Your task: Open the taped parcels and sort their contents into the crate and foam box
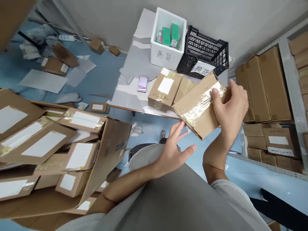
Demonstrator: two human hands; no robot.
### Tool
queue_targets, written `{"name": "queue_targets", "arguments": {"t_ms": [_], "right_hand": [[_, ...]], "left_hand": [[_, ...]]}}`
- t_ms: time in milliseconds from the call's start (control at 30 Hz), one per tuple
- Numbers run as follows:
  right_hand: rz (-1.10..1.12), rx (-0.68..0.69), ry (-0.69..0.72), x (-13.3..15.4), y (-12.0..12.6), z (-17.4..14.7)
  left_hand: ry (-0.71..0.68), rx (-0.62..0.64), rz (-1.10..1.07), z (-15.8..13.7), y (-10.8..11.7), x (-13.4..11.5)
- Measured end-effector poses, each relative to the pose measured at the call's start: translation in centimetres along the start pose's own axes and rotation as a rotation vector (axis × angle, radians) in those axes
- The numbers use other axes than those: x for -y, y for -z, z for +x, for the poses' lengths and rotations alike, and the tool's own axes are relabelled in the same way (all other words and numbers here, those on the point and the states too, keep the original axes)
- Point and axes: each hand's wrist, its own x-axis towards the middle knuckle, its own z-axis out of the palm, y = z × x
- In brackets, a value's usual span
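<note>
Two hands up, one parcel between them. Our right hand [231, 107] grips a flat brown cardboard parcel wrapped in shiny clear tape [198, 106]: thumb pressed on its top face, fingers curled round the far edge, clamped on it. The parcel is tilted, held in the air, its near corner pointing down toward our left fingertips. Our left hand [174, 146] is open, fingers [179, 126] spread apart, tips just below that corner; we cannot tell if they touch. Just beyond the right fingers sits a small taped brown carton with a white label [165, 89] on a grey sheet-covered table [137, 61]. Well to the left of the left fingers, a big open cardboard box full of labelled parcels [113, 144].
</note>
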Motion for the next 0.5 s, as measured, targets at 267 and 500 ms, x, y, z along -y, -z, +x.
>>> {"name": "queue_targets", "arguments": {"t_ms": [267,500], "right_hand": [[-0.170,0.153,0.069,-12.8,-1.0,4.8],[0.097,0.416,0.037,-17.8,-11.8,-2.5]], "left_hand": [[0.311,0.136,-0.286,12.9,-10.1,11.4],[0.508,0.108,-0.096,21.5,-8.4,25.0]]}}
